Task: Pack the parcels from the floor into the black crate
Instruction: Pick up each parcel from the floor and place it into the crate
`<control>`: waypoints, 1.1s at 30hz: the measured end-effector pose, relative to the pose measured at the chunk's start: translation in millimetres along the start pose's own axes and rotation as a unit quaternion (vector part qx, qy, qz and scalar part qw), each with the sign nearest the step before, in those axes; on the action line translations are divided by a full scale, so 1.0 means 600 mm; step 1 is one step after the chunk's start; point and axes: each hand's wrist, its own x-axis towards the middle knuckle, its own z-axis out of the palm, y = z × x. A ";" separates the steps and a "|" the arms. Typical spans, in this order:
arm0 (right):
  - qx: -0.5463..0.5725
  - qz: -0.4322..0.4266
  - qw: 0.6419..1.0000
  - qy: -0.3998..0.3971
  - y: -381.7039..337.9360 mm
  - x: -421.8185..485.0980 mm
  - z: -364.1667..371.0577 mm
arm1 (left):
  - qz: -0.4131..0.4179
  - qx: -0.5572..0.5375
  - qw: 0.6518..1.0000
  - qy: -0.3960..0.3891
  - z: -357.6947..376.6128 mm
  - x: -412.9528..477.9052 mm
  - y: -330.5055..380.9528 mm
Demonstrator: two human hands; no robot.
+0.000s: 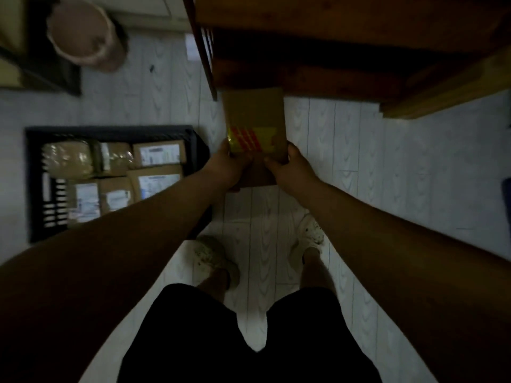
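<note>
A brown cardboard parcel (255, 117) with a yellow and red tape strip is held out in front of me over the pale floor. My left hand (226, 167) grips its near left edge and my right hand (290, 170) grips its near right edge. The black crate (36, 186) stands on the floor to the left of the parcel, apart from it. Inside the crate lie several parcels: brown boxes with white labels (159, 157) and bubble-wrapped packets (69, 158). My left forearm crosses over the crate's near right corner.
A dark wooden piece of furniture (345, 42) rises just beyond the parcel at the top right. A pinkish round bucket (83, 37) sits at the top left beside a dark frame. My two feet in pale shoes (215, 258) stand below on white tiles.
</note>
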 end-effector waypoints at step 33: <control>0.069 -0.260 0.961 0.063 -0.360 -0.613 0.284 | 0.239 -0.182 0.929 0.217 -0.503 -0.697 -0.064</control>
